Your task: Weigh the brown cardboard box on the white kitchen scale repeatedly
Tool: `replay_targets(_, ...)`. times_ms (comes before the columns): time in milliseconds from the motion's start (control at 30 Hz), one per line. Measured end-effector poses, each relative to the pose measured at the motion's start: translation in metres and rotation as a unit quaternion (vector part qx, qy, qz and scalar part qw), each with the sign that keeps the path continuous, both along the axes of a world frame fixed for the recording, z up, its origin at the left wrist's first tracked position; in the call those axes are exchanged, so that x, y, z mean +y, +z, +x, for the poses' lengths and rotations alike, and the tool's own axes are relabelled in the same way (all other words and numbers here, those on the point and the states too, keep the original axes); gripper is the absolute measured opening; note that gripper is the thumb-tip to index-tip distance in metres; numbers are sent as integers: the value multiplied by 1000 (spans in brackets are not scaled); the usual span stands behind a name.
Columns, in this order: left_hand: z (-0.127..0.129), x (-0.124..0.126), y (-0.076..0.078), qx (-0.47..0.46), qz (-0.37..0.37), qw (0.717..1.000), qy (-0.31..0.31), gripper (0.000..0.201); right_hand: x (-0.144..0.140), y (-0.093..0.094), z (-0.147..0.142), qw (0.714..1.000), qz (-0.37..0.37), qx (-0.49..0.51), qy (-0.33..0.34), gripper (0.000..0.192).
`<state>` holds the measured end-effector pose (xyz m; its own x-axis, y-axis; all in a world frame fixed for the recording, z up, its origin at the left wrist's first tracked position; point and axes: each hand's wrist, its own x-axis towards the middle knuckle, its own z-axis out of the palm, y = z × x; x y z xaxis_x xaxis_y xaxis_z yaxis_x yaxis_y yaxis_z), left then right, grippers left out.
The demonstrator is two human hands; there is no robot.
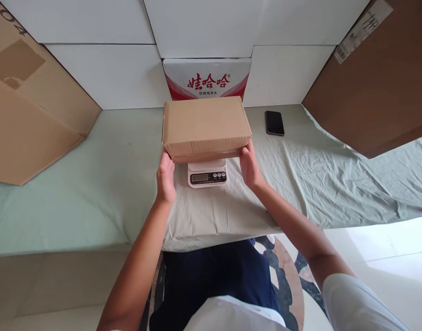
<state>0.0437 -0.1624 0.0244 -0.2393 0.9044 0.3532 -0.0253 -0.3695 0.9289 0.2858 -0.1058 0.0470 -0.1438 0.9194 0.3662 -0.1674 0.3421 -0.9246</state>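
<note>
Broadly, the pale green cloth-covered table (93, 184) fills the middle band of the frame, with large brown cardboard sheets leaning at the upper left (27, 110) and upper right (376, 87), and white foam panels (110, 73) stacked behind. At centre sits the closed, plain brown corrugated cardboard box (205, 124), resting over the small white digital kitchen scale (207, 172), whose display and buttons peek out below the box's front edge; whether the box's full weight is on the platform is hard to judge from this angle. The left hand (165, 179) presses flat against the box's lower left corner, and the right hand (250, 165) cups its lower right corner, both spread moderately and steadying it between them. To do this well, the box should sit centred and level on the platform, clear of the red-and-white printed water carton (207, 78) just behind it, with the hands lifted fully away so nothing adds weight. A black smartphone (274, 122) lies on the cloth to the right of centre, well apart.
</note>
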Motion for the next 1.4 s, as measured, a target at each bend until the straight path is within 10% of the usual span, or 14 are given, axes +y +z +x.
replay_targets(1167, 4, -2, -18, -7, -13, 1000, 8, 95, -2, -25, 3, 999, -33, 38, -14, 67)
replay_targets(1400, -21, 0, -17, -24, 45, 994, 93, 84, 8, -21, 25, 991, -31, 84, -102, 71)
